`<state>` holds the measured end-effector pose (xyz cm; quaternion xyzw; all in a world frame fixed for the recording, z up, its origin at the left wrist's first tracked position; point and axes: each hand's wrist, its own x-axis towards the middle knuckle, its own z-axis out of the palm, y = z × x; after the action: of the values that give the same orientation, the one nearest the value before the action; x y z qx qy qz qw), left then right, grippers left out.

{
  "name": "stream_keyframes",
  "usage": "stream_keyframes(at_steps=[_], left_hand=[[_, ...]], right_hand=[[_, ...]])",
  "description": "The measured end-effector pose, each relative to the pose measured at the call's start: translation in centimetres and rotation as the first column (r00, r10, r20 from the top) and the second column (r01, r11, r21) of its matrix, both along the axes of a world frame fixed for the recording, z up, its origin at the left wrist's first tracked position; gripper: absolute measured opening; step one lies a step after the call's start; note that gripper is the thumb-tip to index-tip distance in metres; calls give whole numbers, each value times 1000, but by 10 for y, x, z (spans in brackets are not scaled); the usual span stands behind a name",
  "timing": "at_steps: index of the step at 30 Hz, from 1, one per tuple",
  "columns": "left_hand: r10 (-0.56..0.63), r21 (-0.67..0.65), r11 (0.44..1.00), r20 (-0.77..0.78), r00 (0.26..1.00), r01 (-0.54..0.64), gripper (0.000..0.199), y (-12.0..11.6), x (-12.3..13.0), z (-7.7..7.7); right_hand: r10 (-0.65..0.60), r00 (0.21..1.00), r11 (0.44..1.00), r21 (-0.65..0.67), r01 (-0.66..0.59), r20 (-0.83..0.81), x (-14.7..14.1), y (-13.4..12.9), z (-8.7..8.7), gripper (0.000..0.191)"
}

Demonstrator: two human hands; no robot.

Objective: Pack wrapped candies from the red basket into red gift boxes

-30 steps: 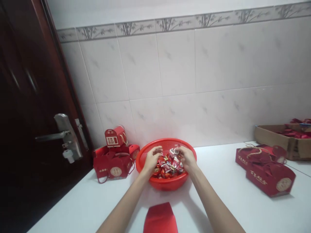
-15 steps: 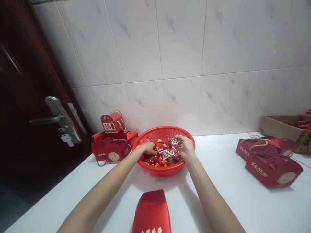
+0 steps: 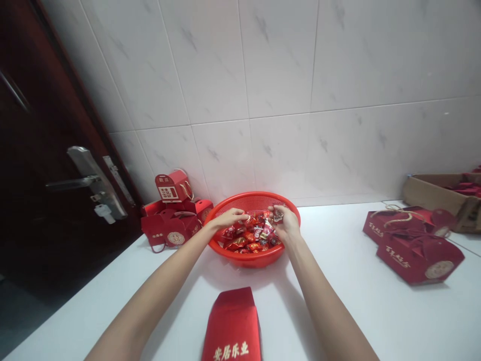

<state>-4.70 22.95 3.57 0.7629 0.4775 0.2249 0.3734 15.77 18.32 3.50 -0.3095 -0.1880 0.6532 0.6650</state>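
Observation:
A red plastic basket (image 3: 253,259) holds many wrapped candies (image 3: 250,238), mostly red with some pink and gold. My left hand (image 3: 230,218) is over its left side, thumb and fingers closed on a small red-and-white wrapped candy (image 3: 247,219). Over the right side, my right hand (image 3: 287,223) grips a dark red candy with a pale printed label (image 3: 278,215). In front of the basket, between my forearms, lies a red box with gold characters (image 3: 233,326), cut off by the lower picture edge.
Red gift boxes (image 3: 173,230) are stacked at the left near a dark door (image 3: 45,150) with keys in its lock. Two more dark red boxes (image 3: 419,258) with cord handles stand at right. Behind them is a cardboard carton (image 3: 428,193). A tiled wall (image 3: 281,100) backs the white table (image 3: 330,281).
My left hand has risen out of the candies with a candy in its fingers. My right hand still holds its candy, now turned so the label shows differently.

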Motion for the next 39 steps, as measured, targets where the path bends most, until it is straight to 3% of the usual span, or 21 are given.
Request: stream_keyframes(at_steps=[4, 6, 12, 18, 21, 25, 28, 32, 36, 39], left_hand=[[91, 223, 972, -61, 994, -75, 24, 7, -4, -4], [146, 274, 955, -89, 985, -117, 23, 11, -6, -6], [253, 322, 933, -266, 930, -162, 39, 12, -9, -8], [379, 411, 895, -493, 783, -174, 53, 6, -7, -6], [293, 386, 921, -613, 734, -46, 39, 0, -1, -4], [88, 222, 966, -767, 635, 134, 19, -3, 5, -5], [80, 202, 966, -831, 550, 164, 13, -2, 6, -7], [98, 207, 963, -868, 487, 174, 24, -2, 7, -8], [110, 222, 959, -868, 484, 179, 26, -4, 11, -8], [128, 248, 955, -843, 522, 166, 25, -5, 12, -7]], right_hand=[[2, 1000, 1000, -10, -2, 3, 1, -1, 0, 16], [4, 1000, 1000, -14, -4, 9, 1, -2, 0, 17], [4, 1000, 1000, -20, -4, 23, 1, -2, 1, 20], [-16, 1000, 1000, -17, 16, 9, 0, -3, 2, 18], [-30, 1000, 1000, -3, 30, -3, -1, -5, 2, 18], [-36, 999, 999, 18, 36, -10, -2, -5, 2, 19], [-37, 999, 999, 27, 38, -8, -2, -5, 0, 19], [-37, 999, 999, 27, 37, -9, -2, -4, 0, 18], [-35, 999, 999, 27, 36, -14, -2, -5, 1, 18], [-39, 999, 999, 29, 40, -18, -2, -6, 2, 17]])
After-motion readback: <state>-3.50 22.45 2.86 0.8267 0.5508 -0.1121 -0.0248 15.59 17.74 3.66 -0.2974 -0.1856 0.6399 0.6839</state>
